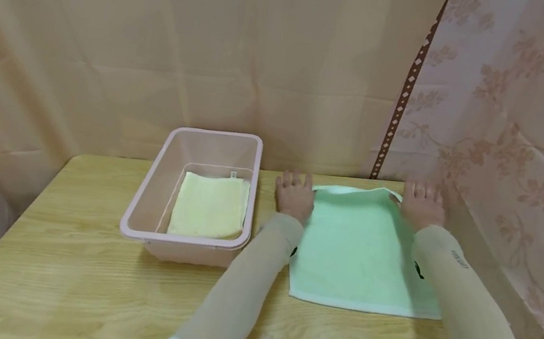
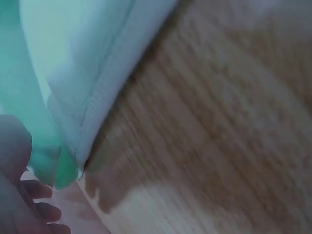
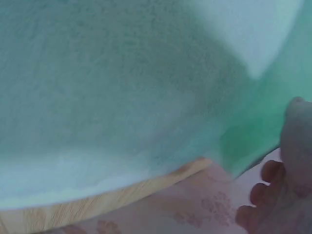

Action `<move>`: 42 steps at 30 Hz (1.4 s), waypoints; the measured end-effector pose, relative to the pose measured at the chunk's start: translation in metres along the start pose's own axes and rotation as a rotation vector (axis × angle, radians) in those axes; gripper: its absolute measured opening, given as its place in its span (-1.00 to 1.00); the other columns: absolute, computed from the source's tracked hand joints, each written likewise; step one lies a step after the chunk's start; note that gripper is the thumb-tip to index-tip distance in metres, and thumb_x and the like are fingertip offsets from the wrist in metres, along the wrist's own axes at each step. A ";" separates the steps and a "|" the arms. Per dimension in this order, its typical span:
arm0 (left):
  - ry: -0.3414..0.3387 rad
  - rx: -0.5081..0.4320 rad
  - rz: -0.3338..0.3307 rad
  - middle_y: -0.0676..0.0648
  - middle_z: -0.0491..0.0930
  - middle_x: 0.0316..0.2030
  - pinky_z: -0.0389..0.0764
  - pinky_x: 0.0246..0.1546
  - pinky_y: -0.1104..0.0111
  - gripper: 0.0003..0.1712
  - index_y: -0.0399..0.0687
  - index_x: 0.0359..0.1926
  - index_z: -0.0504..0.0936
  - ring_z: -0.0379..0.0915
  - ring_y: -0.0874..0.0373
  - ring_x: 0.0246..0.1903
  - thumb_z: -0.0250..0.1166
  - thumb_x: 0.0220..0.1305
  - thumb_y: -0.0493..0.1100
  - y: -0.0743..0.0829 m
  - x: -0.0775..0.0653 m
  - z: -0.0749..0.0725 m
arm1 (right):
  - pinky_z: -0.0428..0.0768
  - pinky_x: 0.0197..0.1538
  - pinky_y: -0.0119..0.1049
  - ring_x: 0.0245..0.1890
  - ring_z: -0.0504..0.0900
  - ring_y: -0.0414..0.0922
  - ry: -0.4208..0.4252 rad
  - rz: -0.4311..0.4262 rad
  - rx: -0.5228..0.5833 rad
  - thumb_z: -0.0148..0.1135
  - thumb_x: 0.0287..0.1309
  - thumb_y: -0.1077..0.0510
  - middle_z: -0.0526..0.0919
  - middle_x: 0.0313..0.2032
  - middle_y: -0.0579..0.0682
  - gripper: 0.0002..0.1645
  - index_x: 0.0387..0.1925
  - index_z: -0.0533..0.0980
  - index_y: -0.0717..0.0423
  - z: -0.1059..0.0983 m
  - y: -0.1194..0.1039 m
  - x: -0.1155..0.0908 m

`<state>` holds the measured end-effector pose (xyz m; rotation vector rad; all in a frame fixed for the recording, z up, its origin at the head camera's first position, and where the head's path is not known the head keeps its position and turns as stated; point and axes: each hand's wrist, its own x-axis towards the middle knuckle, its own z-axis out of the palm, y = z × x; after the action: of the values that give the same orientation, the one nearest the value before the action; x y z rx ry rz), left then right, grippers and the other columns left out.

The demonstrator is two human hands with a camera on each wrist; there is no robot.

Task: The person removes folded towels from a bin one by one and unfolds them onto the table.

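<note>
A light green towel (image 1: pixel 352 255) with a pale border lies spread on the wooden table, its far edge raised in a slight wave. At its far left corner, my left hand (image 1: pixel 295 199) pinches the cloth between thumb and fingers. My right hand (image 1: pixel 423 208) holds the far right corner in the same way. The left wrist view has the towel's hem (image 2: pixel 105 97) beside the thumb and fingertips. Close up in the right wrist view, the cloth (image 3: pixel 146 97) fills most of the picture and partly hides the table edge.
Left of the towel stands a pale pink plastic basin (image 1: pixel 193 251), close to my left forearm. Inside it lies a folded yellow towel (image 1: pixel 208 207) with a small tag. Beige curtain (image 1: pixel 163 43) hangs behind the table (image 1: pixel 43 275), and floral fabric (image 1: pixel 529 146) borders the right side.
</note>
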<state>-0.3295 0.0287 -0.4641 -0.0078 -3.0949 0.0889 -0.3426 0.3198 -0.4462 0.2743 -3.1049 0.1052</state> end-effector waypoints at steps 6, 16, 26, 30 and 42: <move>0.028 -0.056 -0.099 -0.20 -0.04 0.58 0.02 0.48 -0.03 -0.27 0.05 0.64 -0.08 -0.16 -0.16 0.55 -0.29 0.63 0.22 -0.003 0.005 0.002 | -0.23 0.40 0.44 0.50 -0.29 0.47 0.192 0.142 0.046 -0.09 0.58 -0.01 -0.27 0.48 0.59 -0.10 0.54 -0.26 0.42 0.010 -0.005 0.003; 0.048 -0.135 -0.060 -0.27 -0.05 0.57 -0.02 0.50 0.05 -0.13 -0.25 0.61 -0.15 -0.19 -0.14 0.56 -0.18 0.60 0.23 0.002 0.005 0.014 | -0.13 0.43 0.39 0.48 -0.30 0.50 0.076 0.190 0.118 -0.29 0.63 -0.03 -0.35 0.46 0.60 -0.13 0.51 -0.38 0.48 0.017 -0.018 0.008; -0.130 -0.146 0.175 -0.15 -0.04 0.59 -0.06 0.50 0.03 -0.13 -0.08 0.62 -0.03 -0.20 -0.05 0.57 -0.28 0.56 0.35 0.001 -0.007 0.016 | 0.01 0.33 0.48 0.41 -0.12 0.56 -0.151 0.127 0.152 -0.34 0.59 -0.02 0.00 0.41 0.60 -0.23 0.46 -0.03 0.58 0.018 -0.031 0.009; -0.183 -0.118 0.205 -0.14 -0.12 0.61 -0.08 0.50 -0.02 -0.05 0.03 0.63 -0.04 -0.27 -0.05 0.58 -0.28 0.48 0.48 -0.002 -0.013 0.016 | -0.24 0.26 0.61 0.45 -0.41 0.54 -0.247 0.114 0.256 -0.44 0.57 -0.23 -0.35 0.52 0.47 -0.12 0.59 -0.28 0.26 0.029 -0.031 0.012; -0.231 -0.044 0.154 -0.08 -0.23 0.62 -0.14 0.51 -0.01 0.03 0.15 0.65 -0.17 -0.39 -0.02 0.59 -0.41 0.38 0.59 0.009 -0.029 0.015 | -0.42 0.15 0.68 0.43 -0.60 0.50 -0.324 0.141 0.241 -0.54 0.36 -0.59 -0.50 0.53 0.37 0.12 0.61 -0.36 0.03 0.036 -0.024 0.013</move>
<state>-0.3012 0.0365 -0.4804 -0.2553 -3.3218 0.0279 -0.3523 0.2918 -0.4801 0.0803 -3.4317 0.4872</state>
